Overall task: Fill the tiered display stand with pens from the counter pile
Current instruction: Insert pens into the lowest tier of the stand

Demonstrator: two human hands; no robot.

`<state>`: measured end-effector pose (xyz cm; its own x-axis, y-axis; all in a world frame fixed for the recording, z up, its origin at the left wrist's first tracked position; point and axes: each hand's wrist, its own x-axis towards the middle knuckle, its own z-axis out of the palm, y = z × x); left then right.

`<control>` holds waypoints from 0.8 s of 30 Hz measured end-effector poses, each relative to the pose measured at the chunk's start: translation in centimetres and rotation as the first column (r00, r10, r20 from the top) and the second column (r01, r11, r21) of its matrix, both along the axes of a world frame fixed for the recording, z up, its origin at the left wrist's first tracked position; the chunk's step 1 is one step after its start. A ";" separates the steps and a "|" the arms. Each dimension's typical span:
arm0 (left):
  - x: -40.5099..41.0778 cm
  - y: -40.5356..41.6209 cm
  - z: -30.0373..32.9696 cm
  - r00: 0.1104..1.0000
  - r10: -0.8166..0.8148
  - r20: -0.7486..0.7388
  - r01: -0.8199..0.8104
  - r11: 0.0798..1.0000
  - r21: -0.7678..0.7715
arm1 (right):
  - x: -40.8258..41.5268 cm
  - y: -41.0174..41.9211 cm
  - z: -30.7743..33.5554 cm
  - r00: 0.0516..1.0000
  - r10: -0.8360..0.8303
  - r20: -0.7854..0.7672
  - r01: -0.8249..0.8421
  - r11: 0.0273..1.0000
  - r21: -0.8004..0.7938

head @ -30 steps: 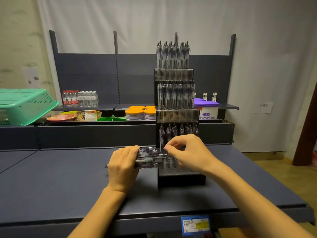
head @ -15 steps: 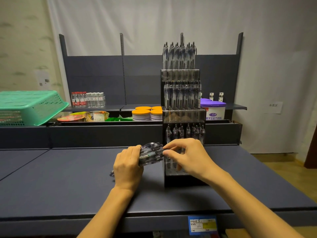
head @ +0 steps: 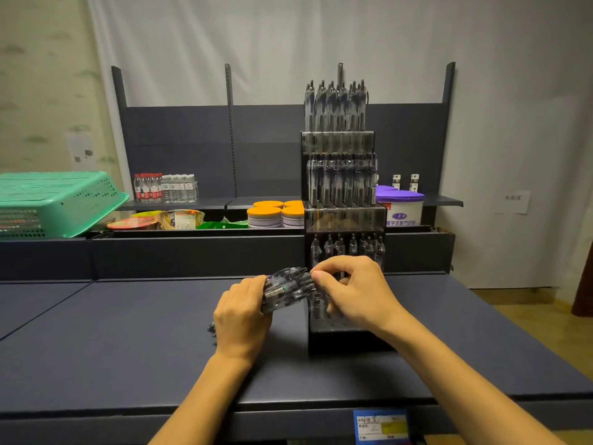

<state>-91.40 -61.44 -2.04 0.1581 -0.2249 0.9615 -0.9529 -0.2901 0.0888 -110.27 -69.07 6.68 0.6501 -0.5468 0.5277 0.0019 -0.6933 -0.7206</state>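
Fingers point(head: 256, 285) of the left hand point(head: 242, 319) curl round a bundle of clear pens point(head: 285, 289), gripping it tilted above the dark counter point(head: 112, 332), just left of the tiered display stand point(head: 341, 340). Largest in view, the counter spans the foreground, with a blue and yellow price label point(head: 380, 425) on its front edge. Behind it stands a dark shelving unit point(head: 205, 155), which carries a green basket point(head: 57, 203) at far left, small water bottles point(head: 165, 187), orange-lidded jars point(head: 272, 216) and a purple-lidded tub point(head: 399, 205). On the counter, the black stand rises in tiers; its upper two rows are packed with upright pens, the third row holds several, and the lowest sockets are partly hidden. Before these sockets, the right hand point(head: 356, 290) pinches the upper end of the bundle between thumb and curled fingers.
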 end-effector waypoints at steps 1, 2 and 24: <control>0.1 0.0 -0.1 1.000 -0.004 -0.013 0.004 1.000 -0.004 | 0.1 -0.1 0.1 1.000 -0.007 0.015 0.007 1.000 0.002; 0.2 0.0 -0.1 1.000 -0.004 -0.027 0.004 1.000 -0.011 | 0.1 -0.3 0.3 0.999 -0.018 0.033 0.017 1.000 0.009; 0.8 -0.7 -0.2 0.999 0.025 0.038 -0.028 0.996 0.089 | -3.7 -4.0 3.4 0.907 -0.160 0.388 0.043 0.955 0.292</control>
<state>-90.65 -62.13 -2.25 0.1297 -0.3068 0.9429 -0.9470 -0.3202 0.0261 -113.94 -73.10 10.06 0.3457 -0.7574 0.5539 0.2728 -0.4837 -0.8316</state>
